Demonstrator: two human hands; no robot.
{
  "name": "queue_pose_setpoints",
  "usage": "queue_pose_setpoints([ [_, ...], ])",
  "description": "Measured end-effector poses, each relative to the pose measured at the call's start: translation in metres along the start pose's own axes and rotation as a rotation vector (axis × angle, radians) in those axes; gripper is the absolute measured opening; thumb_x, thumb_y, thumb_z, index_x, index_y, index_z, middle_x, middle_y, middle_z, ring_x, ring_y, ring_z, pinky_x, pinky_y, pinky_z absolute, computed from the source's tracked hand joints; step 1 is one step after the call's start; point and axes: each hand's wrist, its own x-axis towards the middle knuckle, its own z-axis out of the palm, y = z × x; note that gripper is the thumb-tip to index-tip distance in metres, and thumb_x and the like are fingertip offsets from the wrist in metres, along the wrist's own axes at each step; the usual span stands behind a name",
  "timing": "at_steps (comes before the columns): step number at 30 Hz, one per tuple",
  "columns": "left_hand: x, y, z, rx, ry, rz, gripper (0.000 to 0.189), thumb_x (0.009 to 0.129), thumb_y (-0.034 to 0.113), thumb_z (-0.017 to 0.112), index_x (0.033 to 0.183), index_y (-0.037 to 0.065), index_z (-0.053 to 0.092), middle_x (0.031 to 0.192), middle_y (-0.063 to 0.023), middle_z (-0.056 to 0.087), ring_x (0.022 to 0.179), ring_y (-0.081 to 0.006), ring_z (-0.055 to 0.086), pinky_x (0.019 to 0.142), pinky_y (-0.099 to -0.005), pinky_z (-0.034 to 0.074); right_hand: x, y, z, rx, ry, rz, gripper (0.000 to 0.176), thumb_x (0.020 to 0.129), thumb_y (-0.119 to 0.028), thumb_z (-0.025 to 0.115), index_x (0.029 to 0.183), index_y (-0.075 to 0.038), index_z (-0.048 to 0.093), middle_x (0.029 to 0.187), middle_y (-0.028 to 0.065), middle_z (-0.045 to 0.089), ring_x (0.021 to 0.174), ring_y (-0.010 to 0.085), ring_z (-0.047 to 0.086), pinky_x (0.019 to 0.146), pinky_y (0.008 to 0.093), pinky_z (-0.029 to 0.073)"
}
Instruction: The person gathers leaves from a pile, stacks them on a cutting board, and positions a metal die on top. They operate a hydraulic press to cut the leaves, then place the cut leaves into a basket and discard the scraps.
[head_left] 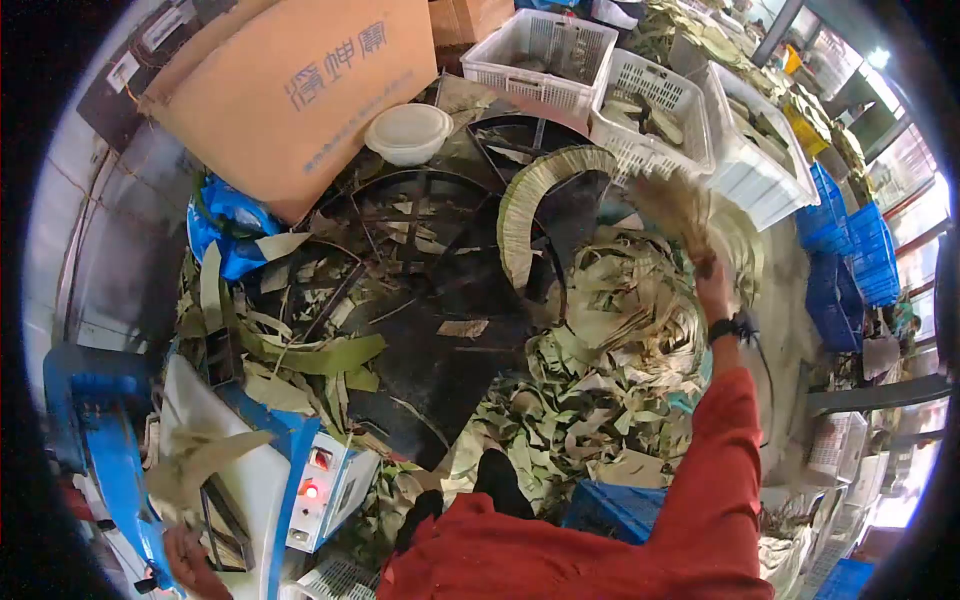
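Bundle of pale tan dried leaves point(682, 205) noted at 2 o'clock, raised and clasped at its lower end by the right hand point(712, 288) (motion-blurred). Judged light, papery and brittle; best taken at the gathered stems. Left hand point(188, 562), at 8 o'clock, lies by the white flat machine table point(262, 500); its grip cannot be told.

Ahead of us a heap of cut leaves point(600, 350) lies on the floor, with a curved row of stacked leaves point(525, 205) behind it. Our right hand point(712, 290) reaches over the heap's far right side and holds a bundle of leaves point(680, 205). Beyond it, three crates point(650, 105) stand side by side. Far left sits a cardboard box point(290, 80), with a bowl point(408, 132) just beside it. Near left, our left hand point(185, 560) is low by the machine point(250, 480), whose control box point(325, 490) is on the side toward the heap.
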Motion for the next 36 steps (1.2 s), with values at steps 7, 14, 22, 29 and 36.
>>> queue_pose_setpoints([
  [7, -0.076, 0.075, 0.083, -0.804, -0.448, -0.014, 0.049, 0.084, 0.037, 0.062, 0.117, 0.001, 0.051, 0.095, -0.0086, 0.061, 0.085, -0.0179, 0.058, 0.066, -0.0282, 0.047, -0.057, 0.022, 0.007, 0.146, -0.577, 0.362, 0.042, 0.084, -0.021, 0.060, 0.117, 0.004, 0.053, 0.101, 0.0178, 0.062, 0.088, 0.0296, 0.059, 0.080, 0.0360, 0.047],
  [14, -0.161, 0.203, 0.185, -1.099, -1.143, -0.587, 0.031, 0.095, 0.026, 0.046, 0.117, 0.004, 0.048, 0.112, -0.0103, 0.054, 0.105, -0.0220, 0.055, 0.087, -0.0377, 0.048, -0.110, -0.292, -0.089, 1.011, -1.215, -0.049, 0.042, 0.086, -0.023, 0.064, 0.123, -0.006, 0.052, 0.125, 0.0140, 0.052, 0.112, 0.0276, 0.052, 0.091, 0.0382, 0.046],
  [22, -0.168, 0.194, 0.216, -1.248, -1.674, -0.681, 0.070, 0.089, 0.050, 0.049, 0.138, 0.004, 0.031, 0.139, -0.0100, 0.038, 0.123, -0.0228, 0.042, 0.101, -0.0391, 0.036, -0.140, -0.297, -0.083, 1.095, -1.611, 0.260, 0.045, 0.091, -0.014, 0.054, 0.134, -0.012, 0.042, 0.093, 0.0018, 0.058, 0.072, 0.0082, 0.050, 0.059, 0.0235, 0.043],
  [29, -0.138, 0.061, 0.153, -1.150, -1.083, -0.602, 0.054, 0.091, 0.042, 0.047, 0.125, 0.001, 0.043, 0.120, -0.0122, 0.054, 0.108, -0.0243, 0.054, 0.093, -0.0382, 0.042, -0.022, 0.029, -0.017, -0.274, -0.551, 0.025, 0.038, 0.078, -0.012, 0.057, 0.115, -0.002, 0.055, 0.104, 0.0178, 0.060, 0.093, 0.0300, 0.058, 0.080, 0.0372, 0.048],
  [36, -0.117, -0.045, 0.065, -1.058, -0.353, -0.605, 0.037, 0.092, 0.028, 0.053, 0.117, 0.000, 0.052, 0.108, -0.0115, 0.060, 0.097, -0.0222, 0.060, 0.086, -0.0334, 0.047, -0.037, -0.269, 0.007, 0.388, -0.528, -0.428, 0.040, 0.084, -0.009, 0.054, 0.123, 0.000, 0.051, 0.113, 0.0197, 0.058, 0.107, 0.0285, 0.057, 0.090, 0.0352, 0.044],
])
